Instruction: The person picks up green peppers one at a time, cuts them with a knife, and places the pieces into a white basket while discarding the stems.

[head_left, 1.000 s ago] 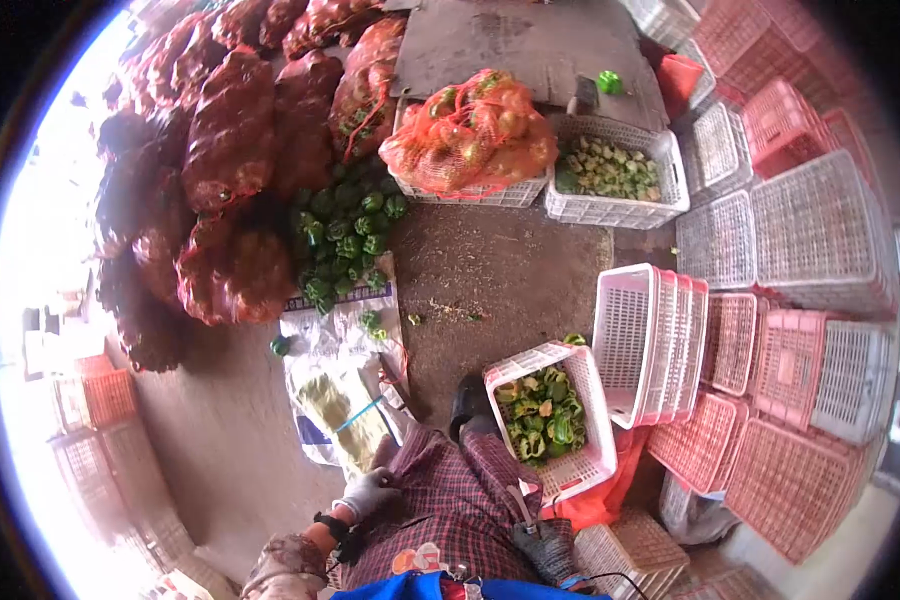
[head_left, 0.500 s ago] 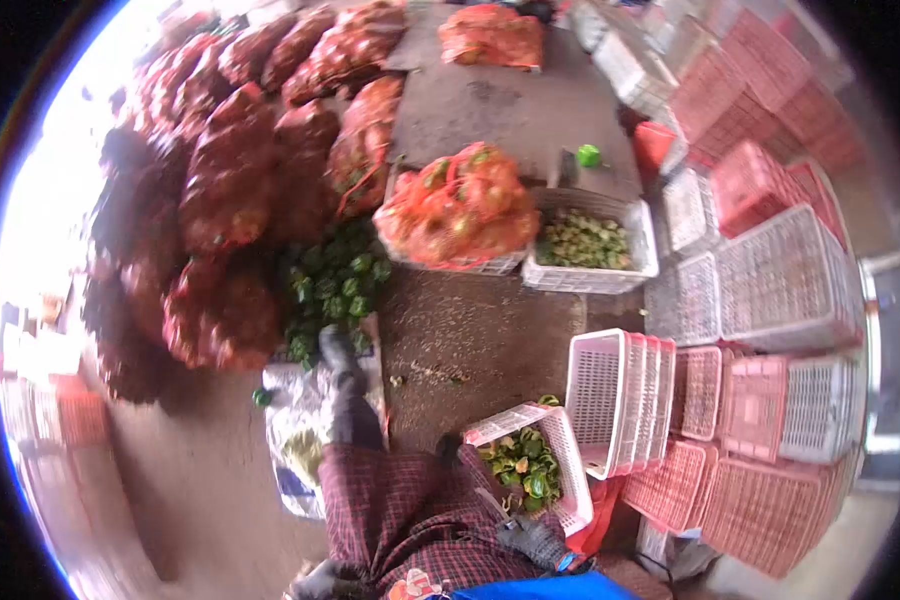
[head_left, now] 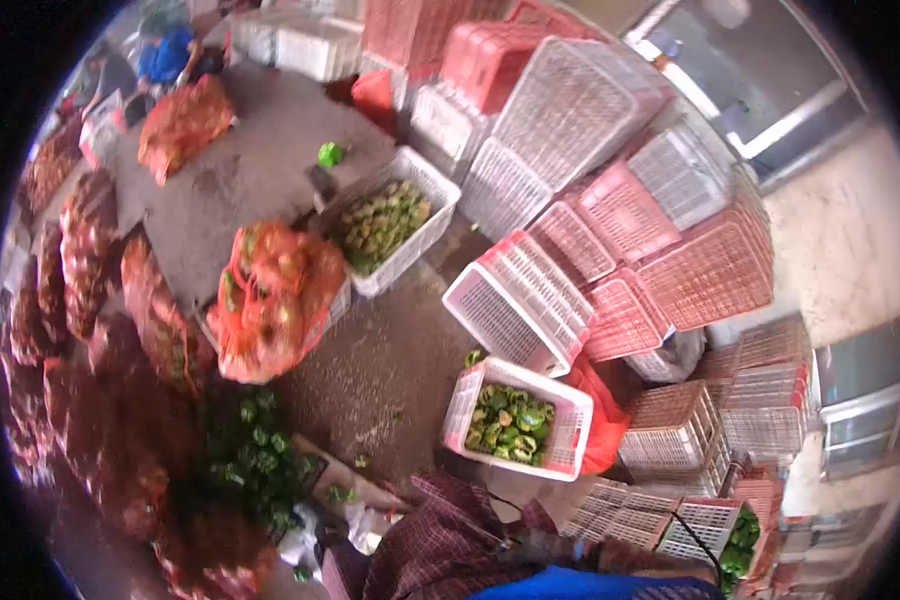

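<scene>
At the bottom edge, beside the dark checked cloth over my lap [head_left: 430,540], a smeared grey shape appears to be my right hand [head_left: 542,546]. Its fingers and anything in them cannot be made out. My left hand is out of sight. Closest to the right hand is a white and pink crate [head_left: 457,430] holding cut green pepper pieces [head_left: 510,425]. A heap of whole green peppers [head_left: 255,440] lies on the floor to the left.
A full orange mesh bag [head_left: 275,300] rests on a crate beside another white crate [head_left: 440,215] of pale green scraps. Stacked pink and white crates [head_left: 570,110] line the right side. Full red mesh sacks [head_left: 100,420] crowd the left. A lone green pepper [head_left: 330,154] lies farther back.
The view has swung right and tilted, so the crates shifted left and more stacks show. My left hand has left the frame. The gloved right hand, earlier holding a knife, is now blurred.
</scene>
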{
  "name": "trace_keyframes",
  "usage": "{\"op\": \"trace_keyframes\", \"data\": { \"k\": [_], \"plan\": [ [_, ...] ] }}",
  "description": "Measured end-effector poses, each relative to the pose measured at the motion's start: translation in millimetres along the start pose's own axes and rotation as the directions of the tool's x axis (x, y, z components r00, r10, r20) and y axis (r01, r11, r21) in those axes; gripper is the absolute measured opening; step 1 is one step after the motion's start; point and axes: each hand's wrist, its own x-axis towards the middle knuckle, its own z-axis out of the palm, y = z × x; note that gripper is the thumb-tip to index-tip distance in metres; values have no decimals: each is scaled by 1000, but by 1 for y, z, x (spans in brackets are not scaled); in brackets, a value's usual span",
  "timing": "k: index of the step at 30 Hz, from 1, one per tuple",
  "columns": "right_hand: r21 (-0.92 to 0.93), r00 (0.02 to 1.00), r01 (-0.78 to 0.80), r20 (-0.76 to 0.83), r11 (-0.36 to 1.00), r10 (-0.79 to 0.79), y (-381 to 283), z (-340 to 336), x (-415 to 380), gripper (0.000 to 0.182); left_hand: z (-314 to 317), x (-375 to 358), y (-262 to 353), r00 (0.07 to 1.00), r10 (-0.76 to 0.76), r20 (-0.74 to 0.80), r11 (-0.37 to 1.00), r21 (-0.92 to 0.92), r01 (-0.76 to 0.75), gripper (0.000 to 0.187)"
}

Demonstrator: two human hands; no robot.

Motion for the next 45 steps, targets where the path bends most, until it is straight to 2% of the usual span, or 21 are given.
{"op": "trace_keyframes", "data": {
  "k": [6, 13, 15, 17, 18, 19, 20, 22, 23, 24, 25, 27, 28, 30, 33, 34, 35, 37, 40, 41, 45],
  "plan": [
    [147, 962, -273, 35, 951, 270, 5, 46, -24, 26, -53, 61, -21, 1000, 0, 24, 995, 100, -3, 22],
    [232, 865, -492, 243, 839, 439, 54, 33, 53, 24, -40, 204, -86, 1000, -9, 2, 980, 198, 8, 23],
    [341, 891, -454, 192, 823, 412, 64, 12, 98, 24, -34, 232, -109, 1000, -10, -19, 972, 236, 14, 23],
    [619, 891, -223, -183, 753, 415, 59, -13, 170, 25, -26, 246, -137, 999, 4, -35, 950, 311, 7, 23],
    [719, 763, -44, -424, 694, 488, 12, -40, 216, 29, -22, 236, -157, 999, 27, -45, 930, 367, -8, 23],
    [807, 672, 171, -515, 565, 532, 34, -45, 254, 27, -12, 203, -189, 995, 78, -60, 902, 428, -45, 24],
    [846, 639, 242, -508, 476, 578, 18, -65, 291, 22, 0, 203, -188, 994, 86, -73, 882, 470, -42, 24],
    [904, 749, 386, -425, 187, 508, -8, -71, 349, 26, 21, 264, -124, 996, 68, -49, 842, 539, -31, 28],
    [928, 818, 371, -340, 26, 464, -22, -70, 375, 34, 34, 294, -122, 961, 248, 121, 776, 570, -272, 30],
    [936, 875, 329, -251, -127, 414, -37, -68, 399, 43, 54, 307, -133, 954, 239, 181, 823, 483, -298, 28],
    [946, 914, 322, -301, -37, 270, -28, -60, 419, 40, 74, 319, -144, 943, 228, 241, 866, 392, -310, 28],
    [621, 734, 486, -672, 615, 99, 14, -19, 440, 32, 126, 333, -216, 853, -97, 512, 802, 548, -238, 36],
    [784, 771, 394, -566, 479, 293, 4, -23, 435, 26, 135, 320, -223, 803, -118, 584, 658, 651, -378, 44],
    [976, 818, 131, -205, 172, 538, -3, -34, 419, 15, 168, 289, -261, 656, -280, 701, 639, 646, -417, 53],
    [968, 836, 243, -240, 59, 493, 18, -35, 422, 19, 227, 259, -338, 588, -215, 780, 904, 386, -182, 61],
    [970, 849, 240, -220, 19, 481, 10, -36, 426, 21, 213, 262, -313, 550, -235, 801, 897, 397, -196, 62],
    [957, 751, 273, -279, 103, 598, -4, -34, 426, 22, 195, 266, -284, 506, -257, 823, 886, 410, -217, 63],
    [960, 824, 248, -278, 127, 494, -18, -31, 429, 23, 186, 274, -272, 419, -322, 849, 858, 449, -250, 66],
    [983, 893, 186, -175, 15, 416, -23, -40, 435, 24, 157, 269, -259, 558, -211, 803, 924, 351, -155, 61],
    [978, 873, 210, -193, 11, 447, -32, -42, 438, 24, 174, 260, -296, 633, -135, 763, 958, 264, -114, 59],
    [906, 835, 421, -402, 33, 376, -43, -69, 441, 23, 146, 283, -301, 681, -210, 702, 942, 332, -51, 55]
  ]
}}
